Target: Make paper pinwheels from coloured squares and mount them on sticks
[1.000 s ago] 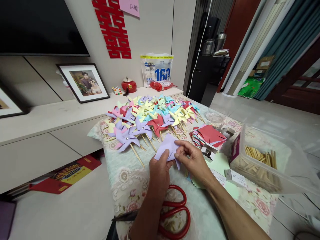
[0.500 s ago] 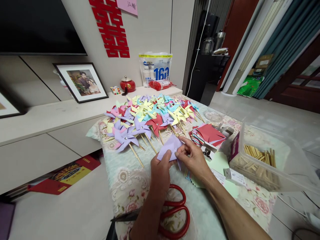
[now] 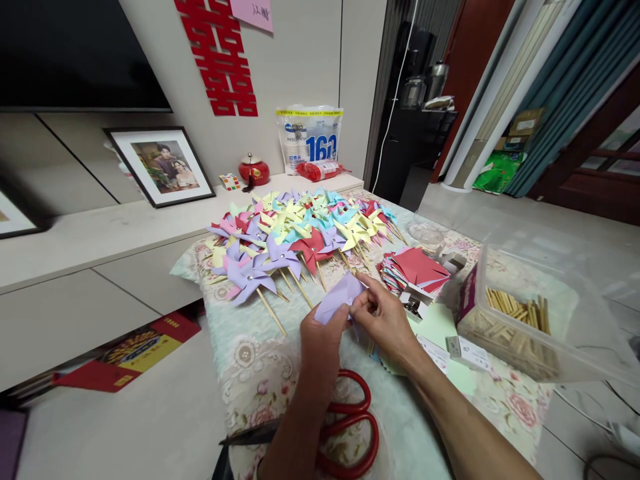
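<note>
1. Lilac paper square (image 3: 339,294) is held just above the floral tablecloth (image 3: 260,363), pinched from both sides.
2. The left hand (image 3: 320,347) grips its near edge; the right hand (image 3: 384,320) pinches its right side.
3. Red scissors (image 3: 350,420) lie below the wrists.
4. Finished pinwheels (image 3: 295,233) spread beyond; a clear stick box (image 3: 520,327) sits right.

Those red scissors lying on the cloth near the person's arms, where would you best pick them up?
Probably by the red scissors' looped handles, coming from above on the right. The loops lie flat and exposed on the flowered cloth, while the dark blades point left under the left forearm, so that end is covered and sharp.
</note>
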`<control>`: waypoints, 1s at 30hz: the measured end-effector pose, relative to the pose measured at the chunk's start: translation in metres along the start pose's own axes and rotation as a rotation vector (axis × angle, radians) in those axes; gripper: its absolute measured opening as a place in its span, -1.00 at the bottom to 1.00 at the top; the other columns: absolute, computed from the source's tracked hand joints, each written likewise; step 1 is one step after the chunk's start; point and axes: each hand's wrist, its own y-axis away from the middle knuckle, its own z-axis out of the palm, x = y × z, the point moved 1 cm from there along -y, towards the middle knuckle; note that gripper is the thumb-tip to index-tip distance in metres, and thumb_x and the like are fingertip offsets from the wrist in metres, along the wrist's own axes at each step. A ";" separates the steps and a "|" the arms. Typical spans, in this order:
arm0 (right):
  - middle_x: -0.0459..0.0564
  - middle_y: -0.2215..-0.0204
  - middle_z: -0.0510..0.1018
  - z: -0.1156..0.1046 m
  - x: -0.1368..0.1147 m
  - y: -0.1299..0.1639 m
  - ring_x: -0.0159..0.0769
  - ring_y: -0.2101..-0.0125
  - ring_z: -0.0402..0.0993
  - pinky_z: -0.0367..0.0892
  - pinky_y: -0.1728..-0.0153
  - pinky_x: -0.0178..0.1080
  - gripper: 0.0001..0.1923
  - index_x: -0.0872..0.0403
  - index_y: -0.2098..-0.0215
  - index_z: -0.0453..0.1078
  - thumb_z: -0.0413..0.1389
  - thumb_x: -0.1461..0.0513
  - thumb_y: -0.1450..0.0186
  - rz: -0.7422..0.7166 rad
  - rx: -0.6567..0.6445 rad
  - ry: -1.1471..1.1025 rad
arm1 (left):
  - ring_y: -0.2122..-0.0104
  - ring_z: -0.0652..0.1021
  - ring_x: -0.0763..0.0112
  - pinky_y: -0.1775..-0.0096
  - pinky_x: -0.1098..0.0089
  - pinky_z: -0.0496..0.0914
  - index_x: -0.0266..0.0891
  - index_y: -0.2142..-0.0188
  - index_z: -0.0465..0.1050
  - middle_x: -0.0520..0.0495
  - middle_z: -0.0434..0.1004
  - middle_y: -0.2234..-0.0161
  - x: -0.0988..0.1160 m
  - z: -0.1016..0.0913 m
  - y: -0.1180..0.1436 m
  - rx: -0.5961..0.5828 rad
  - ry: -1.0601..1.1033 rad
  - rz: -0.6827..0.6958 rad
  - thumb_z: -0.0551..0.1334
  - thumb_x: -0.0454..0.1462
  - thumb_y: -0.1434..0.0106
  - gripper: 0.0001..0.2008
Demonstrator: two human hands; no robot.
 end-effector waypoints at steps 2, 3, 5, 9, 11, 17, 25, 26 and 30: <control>-0.13 0.49 0.51 0.000 0.000 0.000 -0.34 0.51 0.42 0.33 0.41 -0.25 -0.31 0.22 -0.25 0.21 0.12 0.23 -0.15 0.001 -0.007 -0.007 | 0.31 0.62 0.24 0.24 0.30 0.53 -0.27 0.26 0.60 -0.07 0.66 0.32 0.001 0.000 0.000 0.019 0.001 -0.001 0.40 -0.25 -0.05 -0.77; -0.13 0.49 0.51 0.000 -0.001 -0.001 -0.34 0.52 0.41 0.32 0.42 -0.26 -0.31 0.22 -0.24 0.21 0.13 0.23 -0.15 0.002 -0.009 -0.007 | 0.30 0.62 0.24 0.25 0.31 0.53 -0.27 0.27 0.60 -0.07 0.66 0.32 0.002 0.001 0.000 0.029 -0.003 -0.003 0.40 -0.26 -0.04 -0.77; -0.14 0.49 0.52 0.000 -0.001 -0.001 -0.36 0.53 0.40 0.31 0.44 -0.27 -0.33 0.19 -0.24 0.23 0.14 0.23 -0.15 0.005 -0.012 0.000 | 0.29 0.62 0.22 0.26 0.32 0.53 -0.27 0.28 0.60 -0.07 0.66 0.33 0.005 0.003 0.001 0.046 -0.010 -0.013 0.39 -0.27 -0.03 -0.78; -0.14 0.49 0.52 -0.001 -0.002 0.000 -0.36 0.53 0.39 0.31 0.44 -0.28 -0.35 0.17 -0.23 0.24 0.14 0.23 -0.17 -0.017 -0.023 0.029 | 0.32 0.62 0.24 0.30 0.33 0.54 -0.25 0.29 0.59 -0.06 0.66 0.35 0.009 0.005 0.002 0.075 0.003 -0.037 0.38 -0.29 -0.03 -0.79; -0.13 0.49 0.52 -0.003 -0.002 0.000 -0.36 0.53 0.38 0.30 0.45 -0.28 -0.36 0.16 -0.23 0.24 0.15 0.22 -0.18 -0.033 -0.029 0.051 | 0.36 0.62 0.28 0.31 0.34 0.53 -0.23 0.29 0.58 -0.05 0.66 0.36 0.010 0.004 0.003 0.092 0.012 -0.059 0.38 -0.30 -0.03 -0.80; -0.08 0.39 0.53 -0.024 0.002 -0.009 -0.32 0.43 0.42 0.33 0.34 -0.22 -0.38 0.13 -0.18 0.31 0.22 0.14 -0.17 -0.075 0.211 -0.046 | 0.43 0.61 0.32 0.36 0.34 0.52 -0.22 0.30 0.55 0.00 0.66 0.38 0.016 0.001 0.001 0.058 0.020 -0.153 0.38 -0.32 0.02 -0.78; 0.03 0.25 0.62 -0.039 0.005 -0.014 -0.24 0.30 0.52 0.35 0.28 -0.21 -0.12 0.14 -0.35 0.11 0.30 0.15 -0.14 0.243 -0.094 -0.381 | 0.45 0.59 0.33 0.43 0.36 0.50 -0.27 0.27 0.53 0.00 0.62 0.41 0.026 -0.001 0.005 -0.097 -0.044 -0.232 0.41 -0.30 0.08 -0.68; 0.03 0.24 0.62 -0.039 0.006 -0.014 -0.22 0.29 0.53 0.36 0.29 -0.22 -0.11 0.11 -0.36 0.10 0.30 0.17 -0.13 0.262 -0.111 -0.399 | 0.46 0.58 0.33 0.43 0.36 0.50 -0.26 0.25 0.53 0.01 0.62 0.41 0.028 -0.001 0.006 -0.115 -0.048 -0.233 0.42 -0.30 0.08 -0.67; 0.08 0.10 0.60 -0.040 0.007 -0.014 -0.17 0.20 0.57 0.42 0.26 -0.20 -0.08 0.03 -0.39 0.04 0.30 0.18 -0.14 0.310 -0.019 -0.441 | 0.48 0.57 0.34 0.44 0.34 0.50 -0.27 0.25 0.50 0.02 0.61 0.43 0.029 -0.001 0.006 -0.162 -0.039 -0.242 0.43 -0.30 0.10 -0.64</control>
